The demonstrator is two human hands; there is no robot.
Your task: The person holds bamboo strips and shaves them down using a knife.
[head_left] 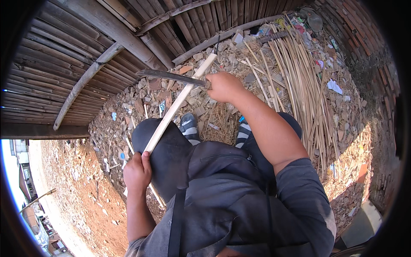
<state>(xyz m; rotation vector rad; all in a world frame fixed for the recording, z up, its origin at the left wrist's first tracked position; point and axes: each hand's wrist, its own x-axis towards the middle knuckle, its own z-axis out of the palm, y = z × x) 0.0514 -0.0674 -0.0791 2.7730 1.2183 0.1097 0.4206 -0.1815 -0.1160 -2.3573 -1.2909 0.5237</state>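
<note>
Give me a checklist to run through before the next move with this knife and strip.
1. Left grip closed on the strip: ok, at its near end.
2. Right grip closed on the knife: ok.
3. Left fingers away from the blade: ok, the blade crosses nearer the strip's far end.
4. Blade touching the strip: cannot tell, it only shows crossing it.
5. Strip off the left leg: cannot tell, they overlap in view.
6. Gloves on: not ok, both hands are bare.

I held a long, pale, flat wooden strip (173, 111) slanting away rightward; my dark, narrow metal blade (171, 76) crossed over its far part.
</note>
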